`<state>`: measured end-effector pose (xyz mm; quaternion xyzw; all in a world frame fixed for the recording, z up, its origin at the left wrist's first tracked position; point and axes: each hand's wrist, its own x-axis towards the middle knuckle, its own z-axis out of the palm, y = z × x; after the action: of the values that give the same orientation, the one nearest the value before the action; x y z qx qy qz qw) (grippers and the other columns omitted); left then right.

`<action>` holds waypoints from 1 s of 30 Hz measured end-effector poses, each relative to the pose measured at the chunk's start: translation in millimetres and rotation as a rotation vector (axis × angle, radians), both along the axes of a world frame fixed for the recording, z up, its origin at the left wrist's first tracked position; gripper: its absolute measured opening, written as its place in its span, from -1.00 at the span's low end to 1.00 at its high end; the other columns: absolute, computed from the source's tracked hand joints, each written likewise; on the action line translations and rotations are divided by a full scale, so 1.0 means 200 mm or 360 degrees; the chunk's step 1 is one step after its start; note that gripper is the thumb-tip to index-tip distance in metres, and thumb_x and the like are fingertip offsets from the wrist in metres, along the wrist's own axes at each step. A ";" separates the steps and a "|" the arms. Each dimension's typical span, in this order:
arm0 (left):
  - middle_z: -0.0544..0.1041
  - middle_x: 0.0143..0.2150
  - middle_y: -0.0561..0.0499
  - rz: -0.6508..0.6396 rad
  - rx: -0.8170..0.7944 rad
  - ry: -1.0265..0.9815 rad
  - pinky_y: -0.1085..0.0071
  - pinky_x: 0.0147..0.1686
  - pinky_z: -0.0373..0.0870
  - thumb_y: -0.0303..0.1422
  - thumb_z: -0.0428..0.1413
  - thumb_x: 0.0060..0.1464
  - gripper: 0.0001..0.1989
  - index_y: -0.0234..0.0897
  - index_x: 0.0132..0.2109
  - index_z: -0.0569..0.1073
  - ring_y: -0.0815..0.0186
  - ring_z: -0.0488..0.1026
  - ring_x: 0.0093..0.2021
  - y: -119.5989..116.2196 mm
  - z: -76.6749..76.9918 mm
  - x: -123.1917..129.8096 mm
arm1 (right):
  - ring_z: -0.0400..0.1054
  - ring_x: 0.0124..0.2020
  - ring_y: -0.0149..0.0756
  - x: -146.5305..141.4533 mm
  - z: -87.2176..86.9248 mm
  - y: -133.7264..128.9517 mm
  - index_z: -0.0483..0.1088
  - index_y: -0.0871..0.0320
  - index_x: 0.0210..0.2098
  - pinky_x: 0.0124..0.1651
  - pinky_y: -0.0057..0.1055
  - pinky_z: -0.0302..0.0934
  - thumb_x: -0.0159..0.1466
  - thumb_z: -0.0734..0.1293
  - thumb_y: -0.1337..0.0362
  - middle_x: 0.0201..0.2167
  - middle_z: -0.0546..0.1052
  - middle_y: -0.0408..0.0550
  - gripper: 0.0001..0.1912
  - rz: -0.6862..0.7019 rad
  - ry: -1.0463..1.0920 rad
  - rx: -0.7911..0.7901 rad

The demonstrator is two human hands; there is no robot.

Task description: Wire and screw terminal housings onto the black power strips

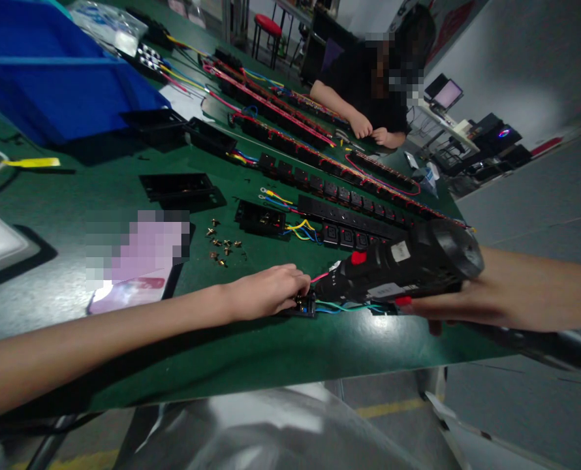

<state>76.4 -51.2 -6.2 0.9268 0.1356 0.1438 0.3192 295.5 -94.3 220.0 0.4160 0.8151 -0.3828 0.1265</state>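
Left hand (268,292): curling over box (312,306), pinch hidden
Right hand (459,305): gripping drill (371,269) beside box
Wires (342,307): already running into box
Screws (227,243): lying loose beyond box, work seemingly unfinished

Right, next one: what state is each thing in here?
Left grip: fingers curled at the small box
Right grip: closed around the power tool
Power tool: held, front end by the small box; running or not, can't tell
Small box: open, wired
Brass screws: loose, scattered
Phone: lying flat, glare on one corner
Monitor: lit
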 end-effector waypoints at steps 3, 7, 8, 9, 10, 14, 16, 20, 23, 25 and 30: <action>0.48 -0.19 -0.04 -0.0004 -0.0009 -0.0020 0.39 -0.21 0.26 -0.51 0.11 0.15 -0.88 -0.29 -0.15 0.39 0.23 0.37 -0.16 0.00 -0.01 0.00 | 0.35 -0.53 -0.43 0.01 -0.01 0.00 0.47 0.14 -0.24 -0.52 -0.58 0.23 0.37 0.21 0.16 -0.48 0.49 -0.17 -0.74 -0.0058 -0.0126 -0.0178; 0.48 -0.20 -0.04 -0.0009 -0.0026 0.0008 0.39 -0.20 0.25 -0.52 0.11 0.15 -0.89 -0.29 -0.16 0.39 0.23 0.36 -0.16 0.00 0.00 0.00 | 0.34 -0.56 -0.45 0.04 -0.04 -0.05 0.45 0.13 -0.16 -0.57 -0.61 0.24 0.34 0.25 0.17 -0.46 0.48 -0.20 -0.79 -0.0290 -0.0186 -0.0293; 0.48 -0.20 -0.04 -0.0014 -0.0024 0.0012 0.39 -0.20 0.25 -0.52 0.11 0.15 -0.89 -0.29 -0.16 0.38 0.23 0.36 -0.16 0.00 0.01 0.00 | 0.33 -0.57 -0.46 0.05 -0.05 -0.06 0.45 0.11 -0.15 -0.58 -0.62 0.23 0.34 0.26 0.17 -0.47 0.47 -0.22 -0.79 -0.0334 -0.0165 -0.0283; 0.48 -0.20 -0.04 -0.0021 -0.0023 0.0015 0.39 -0.20 0.24 -0.53 0.10 0.15 -0.89 -0.29 -0.17 0.38 0.23 0.36 -0.17 0.00 0.01 0.00 | 0.31 -0.59 -0.48 0.05 -0.06 -0.07 0.46 0.10 -0.14 -0.60 -0.63 0.22 0.35 0.25 0.17 -0.49 0.45 -0.23 -0.79 -0.0370 -0.0147 -0.0283; 0.48 -0.21 -0.04 -0.0027 -0.0024 0.0016 0.39 -0.20 0.24 -0.53 0.10 0.14 -0.89 -0.29 -0.18 0.38 0.23 0.35 -0.17 0.00 0.02 0.00 | 0.31 -0.60 -0.49 0.05 -0.07 -0.07 0.46 0.10 -0.13 -0.61 -0.64 0.21 0.36 0.24 0.18 -0.49 0.44 -0.24 -0.79 -0.0389 -0.0132 -0.0290; 0.47 -0.19 -0.05 -0.0033 -0.0029 0.0018 0.40 -0.20 0.23 -0.54 0.09 0.15 -0.89 -0.29 -0.18 0.37 0.23 0.34 -0.17 0.00 0.03 0.00 | 0.39 -0.52 -0.47 0.03 -0.05 -0.05 0.40 0.09 0.02 -0.53 -0.64 0.30 0.37 0.22 0.18 -0.35 0.51 -0.20 -0.72 -0.0230 -0.0129 -0.0348; 0.46 -0.20 -0.05 -0.0032 -0.0027 0.0016 0.39 -0.20 0.23 -0.54 0.08 0.15 -0.89 -0.30 -0.18 0.36 0.23 0.34 -0.16 0.00 0.03 -0.01 | 0.43 -0.48 -0.43 0.01 -0.02 -0.03 0.38 0.11 0.05 -0.48 -0.60 0.34 0.37 0.21 0.17 -0.30 0.53 -0.16 -0.69 -0.0167 -0.0160 -0.0350; 0.47 -0.21 -0.04 -0.0029 -0.0031 0.0012 0.39 -0.19 0.23 -0.54 0.09 0.14 -0.89 -0.29 -0.18 0.37 0.22 0.35 -0.16 0.00 0.01 -0.01 | 0.42 -0.53 -0.43 -0.04 0.02 -0.01 0.44 0.22 -0.13 -0.53 -0.60 0.33 0.37 0.18 0.15 -0.39 0.53 -0.13 -0.70 -0.0148 -0.0132 -0.0304; 0.47 -0.20 -0.04 -0.0026 -0.0032 0.0013 0.40 -0.20 0.24 -0.54 0.10 0.14 -0.89 -0.29 -0.18 0.38 0.22 0.36 -0.16 0.00 0.02 -0.01 | 0.40 -0.55 -0.46 -0.04 0.01 -0.02 0.44 0.23 -0.14 -0.54 -0.63 0.31 0.38 0.19 0.18 -0.42 0.53 -0.15 -0.72 -0.0071 -0.0082 -0.0220; 0.48 -0.21 -0.04 -0.0028 -0.0020 0.0020 0.40 -0.21 0.24 -0.54 0.10 0.14 -0.90 -0.29 -0.19 0.39 0.22 0.36 -0.16 0.00 0.02 -0.01 | 0.41 -0.53 -0.46 -0.01 -0.01 -0.03 0.43 0.21 -0.11 -0.54 -0.63 0.32 0.38 0.19 0.17 -0.41 0.53 -0.16 -0.72 -0.0093 -0.0126 -0.0222; 0.50 -0.21 -0.04 -0.0042 0.0021 0.0049 0.39 -0.19 0.24 -0.54 0.12 0.14 -0.92 -0.30 -0.21 0.42 0.22 0.37 -0.16 0.00 0.04 0.00 | 0.42 -0.55 -0.51 0.05 -0.05 -0.06 0.42 0.08 -0.02 -0.57 -0.69 0.33 0.40 0.20 0.21 -0.38 0.53 -0.21 -0.76 -0.0126 -0.0100 -0.0236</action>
<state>76.2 -52.0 1.9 0.9327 0.1274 0.1262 0.3128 304.7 -106.8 209.3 0.4491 0.7631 -0.4337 0.1672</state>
